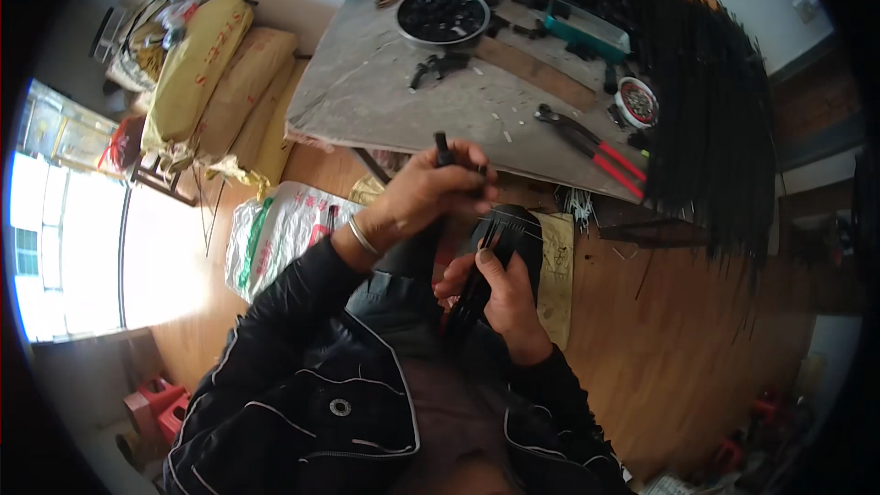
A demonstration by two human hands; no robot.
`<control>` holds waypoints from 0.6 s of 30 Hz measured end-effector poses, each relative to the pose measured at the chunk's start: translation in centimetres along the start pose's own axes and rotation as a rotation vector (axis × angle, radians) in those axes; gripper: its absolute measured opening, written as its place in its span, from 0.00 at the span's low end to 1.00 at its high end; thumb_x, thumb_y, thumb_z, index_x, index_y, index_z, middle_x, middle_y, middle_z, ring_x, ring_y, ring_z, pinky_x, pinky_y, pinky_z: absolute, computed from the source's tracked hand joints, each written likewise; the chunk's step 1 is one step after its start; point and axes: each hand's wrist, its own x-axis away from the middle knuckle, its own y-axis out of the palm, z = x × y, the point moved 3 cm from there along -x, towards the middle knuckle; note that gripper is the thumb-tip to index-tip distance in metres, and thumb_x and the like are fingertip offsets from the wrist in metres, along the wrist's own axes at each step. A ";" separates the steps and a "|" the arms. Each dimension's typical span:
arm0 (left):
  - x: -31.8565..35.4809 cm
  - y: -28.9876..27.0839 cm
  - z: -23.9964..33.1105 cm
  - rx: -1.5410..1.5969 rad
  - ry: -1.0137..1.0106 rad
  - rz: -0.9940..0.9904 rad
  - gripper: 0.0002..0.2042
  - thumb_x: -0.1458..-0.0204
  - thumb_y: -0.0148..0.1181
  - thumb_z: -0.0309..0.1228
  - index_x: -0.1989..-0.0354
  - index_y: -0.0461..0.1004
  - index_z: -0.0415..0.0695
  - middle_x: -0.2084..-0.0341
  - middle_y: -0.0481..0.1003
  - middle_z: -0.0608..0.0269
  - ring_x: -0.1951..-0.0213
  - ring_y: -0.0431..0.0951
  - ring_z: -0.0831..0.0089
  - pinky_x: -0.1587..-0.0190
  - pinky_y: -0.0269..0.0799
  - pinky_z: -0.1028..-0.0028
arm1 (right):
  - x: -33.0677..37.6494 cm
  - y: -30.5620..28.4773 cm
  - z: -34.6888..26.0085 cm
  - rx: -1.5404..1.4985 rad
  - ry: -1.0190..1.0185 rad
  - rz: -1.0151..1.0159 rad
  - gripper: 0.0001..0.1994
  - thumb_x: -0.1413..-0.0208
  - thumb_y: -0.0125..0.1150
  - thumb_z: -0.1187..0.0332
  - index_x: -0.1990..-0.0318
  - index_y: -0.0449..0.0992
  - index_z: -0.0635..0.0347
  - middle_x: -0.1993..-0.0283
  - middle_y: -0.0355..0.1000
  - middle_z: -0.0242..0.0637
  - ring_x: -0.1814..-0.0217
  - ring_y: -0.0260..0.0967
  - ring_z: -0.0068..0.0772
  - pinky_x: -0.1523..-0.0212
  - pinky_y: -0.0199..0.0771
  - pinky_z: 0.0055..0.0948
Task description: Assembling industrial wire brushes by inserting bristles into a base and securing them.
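Observation:
My left hand (431, 185), a light band at its wrist, is raised before the table's near edge. Its fingers are closed round a small black piece (441, 143) whose end sticks up past them. Lower and to the right, over my lap, my right hand (509, 295) grips a long dark bundle of thin rods (472, 291). Thumb and fingers press on it from both sides. The bundle slants up toward my knee, and its lower end blends into my dark clothes. The two hands are apart.
On the grey table (353, 82) are a round pan (444, 15) of black parts, a teal tray (587, 29), red-handled pliers (591, 148), a small bowl (636, 102) and a flat bar (536, 73). Long black rods (710, 128) overhang the right edge. Stuffed sacks (197, 73) stand left.

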 end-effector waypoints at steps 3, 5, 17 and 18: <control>3.0 -1.9 -3.1 0.232 0.065 -0.034 0.08 0.45 0.56 0.21 0.58 0.69 0.45 0.60 0.72 0.61 0.58 0.77 0.67 0.56 0.75 0.69 | -0.2 1.3 0.7 0.103 -0.003 -0.020 0.14 0.35 0.49 0.58 0.58 0.65 0.62 0.69 0.73 0.46 0.68 0.77 0.42 0.71 0.80 0.39; 4.1 -2.4 -3.9 0.289 0.072 -0.032 0.07 0.44 0.58 0.24 0.59 0.68 0.45 0.61 0.72 0.63 0.57 0.75 0.69 0.54 0.74 0.68 | -0.5 1.8 1.3 0.161 -0.053 -0.112 0.16 0.35 0.48 0.59 0.59 0.68 0.67 0.72 0.73 0.47 0.71 0.76 0.41 0.71 0.79 0.38; 5.4 -1.0 -2.7 0.322 0.170 -0.015 0.07 0.43 0.57 0.25 0.57 0.70 0.45 0.64 0.75 0.60 0.61 0.76 0.67 0.57 0.75 0.69 | 0.8 3.9 1.4 0.191 -0.071 -0.018 0.17 0.36 0.49 0.60 0.54 0.66 0.69 0.68 0.74 0.50 0.71 0.76 0.43 0.69 0.81 0.37; 5.4 -0.9 -2.7 0.321 0.171 -0.015 0.07 0.43 0.57 0.25 0.57 0.70 0.45 0.64 0.75 0.60 0.61 0.76 0.67 0.57 0.75 0.69 | 0.8 3.8 1.4 0.191 -0.072 -0.020 0.17 0.36 0.49 0.60 0.54 0.66 0.69 0.68 0.74 0.50 0.71 0.76 0.43 0.69 0.81 0.37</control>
